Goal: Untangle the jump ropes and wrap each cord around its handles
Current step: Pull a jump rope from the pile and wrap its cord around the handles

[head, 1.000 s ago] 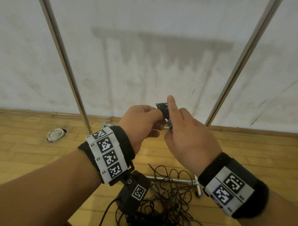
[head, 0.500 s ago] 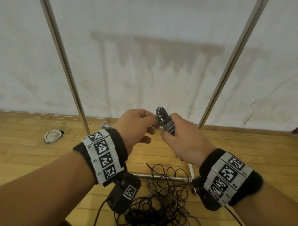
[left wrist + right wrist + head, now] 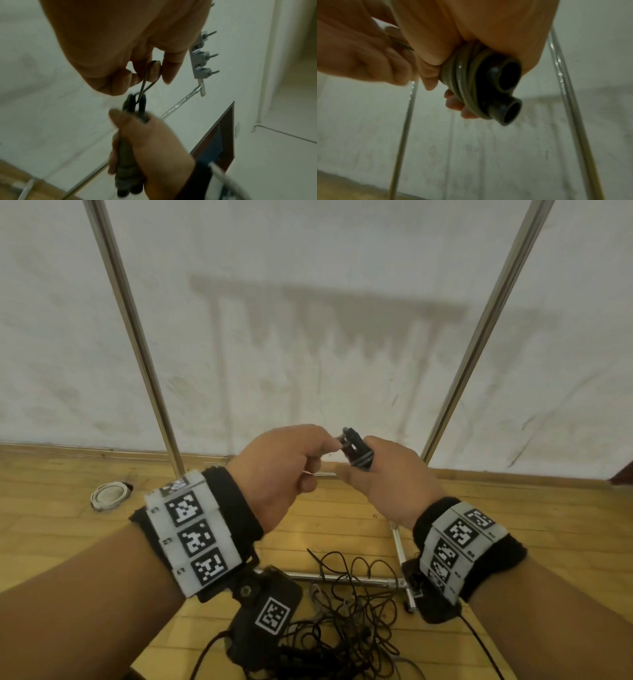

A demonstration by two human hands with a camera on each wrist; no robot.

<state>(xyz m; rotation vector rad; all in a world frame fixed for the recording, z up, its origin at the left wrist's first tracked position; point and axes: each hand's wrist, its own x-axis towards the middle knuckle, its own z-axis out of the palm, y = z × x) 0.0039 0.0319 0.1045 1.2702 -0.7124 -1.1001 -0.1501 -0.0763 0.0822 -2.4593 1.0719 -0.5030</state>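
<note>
The handles (image 3: 358, 453), wrapped in cord (image 3: 126, 171), sit in the right hand (image 3: 390, 477); the left hand (image 3: 284, 470) is just left of them. Tangled ropes (image 3: 346, 611) lie on the floor (image 3: 51, 525) below, before the wall (image 3: 308, 337).

The left hand (image 3: 120, 44) hangs from above, its fingertips (image 3: 155, 71) pinching a thin dark loop of cord (image 3: 145, 84). Below, the right hand (image 3: 154, 146) grips two dark cord-wrapped jump-rope handles (image 3: 127, 169) side by side, before a white wall (image 3: 51, 108) bearing a metal bracket (image 3: 199, 60).
</note>
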